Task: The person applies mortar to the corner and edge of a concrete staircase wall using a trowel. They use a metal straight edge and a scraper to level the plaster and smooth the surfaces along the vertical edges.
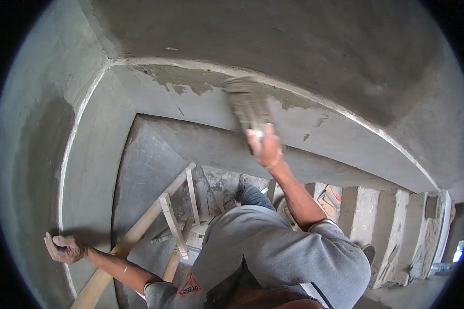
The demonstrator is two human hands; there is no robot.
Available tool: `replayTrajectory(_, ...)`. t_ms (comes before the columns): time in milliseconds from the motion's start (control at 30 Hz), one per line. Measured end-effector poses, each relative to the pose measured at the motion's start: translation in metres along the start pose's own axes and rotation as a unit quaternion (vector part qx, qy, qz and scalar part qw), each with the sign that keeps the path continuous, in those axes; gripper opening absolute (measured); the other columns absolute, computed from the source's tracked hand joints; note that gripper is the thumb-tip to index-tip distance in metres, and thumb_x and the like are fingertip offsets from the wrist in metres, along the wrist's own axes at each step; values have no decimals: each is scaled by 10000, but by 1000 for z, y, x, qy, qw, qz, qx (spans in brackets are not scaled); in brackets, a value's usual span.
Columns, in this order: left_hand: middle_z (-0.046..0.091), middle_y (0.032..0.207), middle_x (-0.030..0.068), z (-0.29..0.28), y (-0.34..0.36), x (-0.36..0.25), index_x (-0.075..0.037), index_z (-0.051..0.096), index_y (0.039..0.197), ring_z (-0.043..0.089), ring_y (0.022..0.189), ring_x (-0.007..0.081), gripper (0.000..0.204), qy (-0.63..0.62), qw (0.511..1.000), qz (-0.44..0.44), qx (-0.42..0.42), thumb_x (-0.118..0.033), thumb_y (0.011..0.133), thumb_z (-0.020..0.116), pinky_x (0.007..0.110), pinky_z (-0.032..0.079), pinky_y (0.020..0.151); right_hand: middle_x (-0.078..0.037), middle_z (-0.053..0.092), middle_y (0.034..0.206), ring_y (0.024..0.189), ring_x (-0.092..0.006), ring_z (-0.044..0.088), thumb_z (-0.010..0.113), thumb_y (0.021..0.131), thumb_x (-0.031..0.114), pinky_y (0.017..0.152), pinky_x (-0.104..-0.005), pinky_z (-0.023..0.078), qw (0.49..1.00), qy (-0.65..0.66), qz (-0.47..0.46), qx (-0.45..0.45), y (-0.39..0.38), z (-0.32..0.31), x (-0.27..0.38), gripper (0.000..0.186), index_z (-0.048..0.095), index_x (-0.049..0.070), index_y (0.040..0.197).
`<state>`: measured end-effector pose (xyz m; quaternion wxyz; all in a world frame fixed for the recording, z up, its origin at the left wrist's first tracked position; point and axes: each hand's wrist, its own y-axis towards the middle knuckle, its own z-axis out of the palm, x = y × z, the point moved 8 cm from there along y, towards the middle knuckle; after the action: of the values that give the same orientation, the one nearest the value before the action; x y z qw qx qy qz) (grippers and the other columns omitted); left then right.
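Observation:
My right hand (pixel 267 148) grips a wide, cement-grey brush (pixel 248 100), smeared by motion. Its head lies against the plastered wall band (pixel 191 92), just below a pale raised strip (pixel 294 91), where damp, darker patches show. Over at the far left, my left hand (pixel 66 249) is empty, its fingers loosely bent and apart. It is beside another stretch of the pale strip at the left wall, and I cannot tell whether it presses on the surface.
A wooden ladder-like frame (pixel 157 211) leans below my left arm. Concrete stairs (pixel 379 208) run off at the right, with a red-and-pale packet (pixel 331 198) on them. Dark grey plaster (pixel 273 31) covers the surface above. My shoe (pixel 245 181) stands on the littered floor below.

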<state>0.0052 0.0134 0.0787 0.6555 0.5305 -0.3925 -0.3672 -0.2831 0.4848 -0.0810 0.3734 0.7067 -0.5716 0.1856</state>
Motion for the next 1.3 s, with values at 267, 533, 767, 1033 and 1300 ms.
replayTrajectory(267, 660, 857, 93, -5, 5, 2, -4, 659, 872, 613, 801, 223, 194, 14, 1000, 15, -12, -170, 879, 558, 315, 477, 730, -136, 545, 592, 503, -226, 540, 595, 849, 251, 482, -360, 418, 993, 78, 3, -89, -32, -52, -6, 280, 463, 5, 865)
replayTrajectory(533, 663, 881, 50, -3, 2, -3, -47, 663, 890, 610, 813, 204, 186, -11, 999, 25, -19, -199, 886, 555, 307, 470, 743, -196, 577, 636, 532, -312, 577, 580, 857, 258, 484, -397, 420, 994, -55, 38, -84, -43, -76, -46, 298, 446, -7, 870)
replayTrajectory(767, 662, 876, 55, -5, 1, 4, -41, 662, 887, 612, 809, 207, 176, 18, 1000, 19, -13, -181, 884, 555, 303, 472, 742, -143, 549, 565, 496, -269, 558, 562, 870, 266, 461, -375, 431, 968, 140, 78, -193, -70, -93, -57, 295, 442, -3, 867)
replayTrajectory(1033, 662, 878, 54, -3, 4, -2, -27, 649, 896, 616, 815, 218, 172, 14, 999, 33, -7, -170, 884, 553, 307, 475, 745, -219, 534, 563, 533, -410, 559, 575, 853, 317, 485, -454, 413, 1000, -5, -18, -9, -28, -35, 0, 354, 419, 0, 838)
replayTrajectory(1300, 659, 851, 71, -5, 5, -3, -16, 658, 867, 611, 819, 203, 187, 9, 1000, 27, -7, -174, 882, 559, 290, 481, 740, -2, 461, 608, 470, -88, 443, 521, 907, 212, 427, -256, 382, 935, 239, 57, -256, -41, -100, -59, 195, 433, 38, 896)
